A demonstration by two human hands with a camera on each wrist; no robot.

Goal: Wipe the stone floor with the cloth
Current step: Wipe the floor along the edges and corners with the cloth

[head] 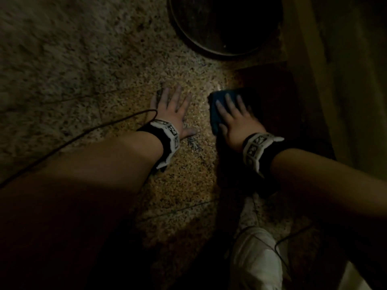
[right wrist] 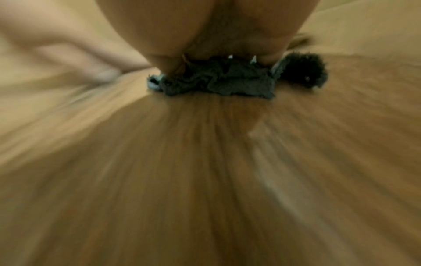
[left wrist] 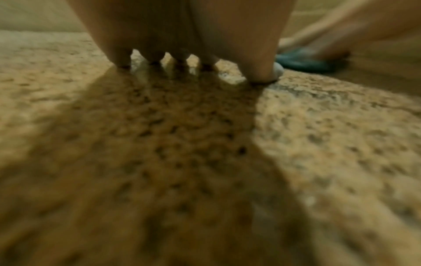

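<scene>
Cloth (head: 217, 114), blue & bunched, lies on speckled stone floor (head: 83, 70) at 3 o'clock of left hand (head: 171, 109), which is splayed flat holding nothing, w/ right hand (head: 236, 122) pressing flat-fingered on top; wiping looks mid-way, finished share can't be judged.

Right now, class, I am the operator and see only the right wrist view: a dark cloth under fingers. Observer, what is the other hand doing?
Observer: The left hand lies flat on the speckled stone floor, fingers spread, holding nothing.
Operator: What lies ahead of the cloth?
Observer: Beyond the teal cloth and the right hand pressing it, a round dark basin stands on the floor.
Operator: Anything to the right?
Observer: A wooden panel rises close beside the right hand.
</scene>
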